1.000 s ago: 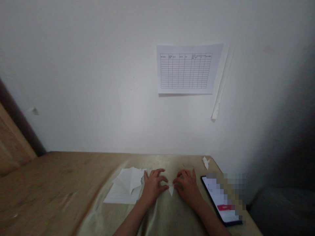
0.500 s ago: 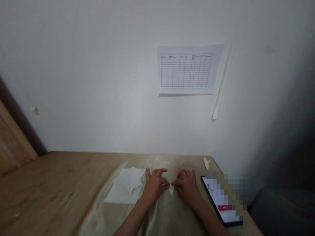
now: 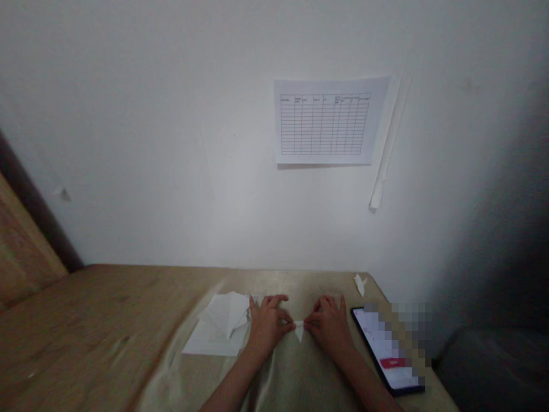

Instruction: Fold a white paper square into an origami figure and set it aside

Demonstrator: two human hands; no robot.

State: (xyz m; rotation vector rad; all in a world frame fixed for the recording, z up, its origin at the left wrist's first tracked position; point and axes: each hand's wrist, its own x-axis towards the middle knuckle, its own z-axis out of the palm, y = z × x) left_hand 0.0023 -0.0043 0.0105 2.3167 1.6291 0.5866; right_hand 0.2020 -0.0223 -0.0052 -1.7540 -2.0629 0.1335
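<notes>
A small folded white paper (image 3: 299,331) with a downward-pointing tip is stretched between my two hands, just over the table. My left hand (image 3: 269,321) pinches its left corner between thumb and index finger, the other fingers raised. On the opposite side, my right hand (image 3: 328,324) pinches the right corner the same way. Left of my left hand lies a pile of white paper sheets (image 3: 221,320), some of them creased or folded. A smartphone (image 3: 386,357) with a lit screen rests to the right of my right hand.
Another small folded white paper (image 3: 359,285) lies near the table's back right corner. The table (image 3: 98,332) has a brownish cover and meets a white wall. On the wall hangs a sheet with a printed grid (image 3: 325,124). A wooden panel (image 3: 26,246) stands at the left.
My hands have moved slightly apart, and more of the folded paper shows between the fingertips. The pile, the phone and the other folded paper stay in place.
</notes>
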